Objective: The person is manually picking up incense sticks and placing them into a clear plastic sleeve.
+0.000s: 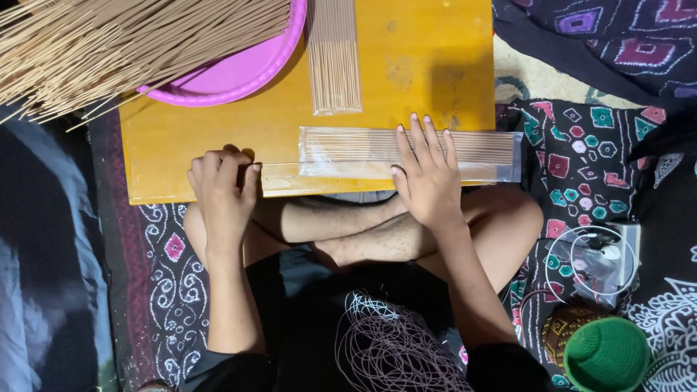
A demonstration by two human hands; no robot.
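I am looking straight down at a yellow wooden bench [218, 152] resting over the person's crossed legs. The right hand [430, 178] lies flat on a long clear plastic sleeve [406, 154] of thin tan sticks, its fingers [422, 138] spread and straight, pressing down rather than gripping. The sleeve lies along the near edge of the bench, running left to right, and its right end sticks out past the bench's right edge.

The left hand [223, 190] sits at the near edge of the bench, left of the sleeve and apart from it. Its fingers are curled inward with the tips on the wood. I cannot tell from here whether they pinch anything, since the knuckles hide whatever might be under them.

Farther back, a second bundle of sticks [334, 58] lies at right angles to the sleeve, its near end just beyond the sleeve's far edge. At the far left a pink plastic tray [247, 69] rests partly on the bench, with a big loose heap of sticks [109, 43] fanned across it and spilling off to the left.

On the patterned cloth [581, 167] to the right lie a small white fan [595, 261] and a green knitted cap [606, 354].
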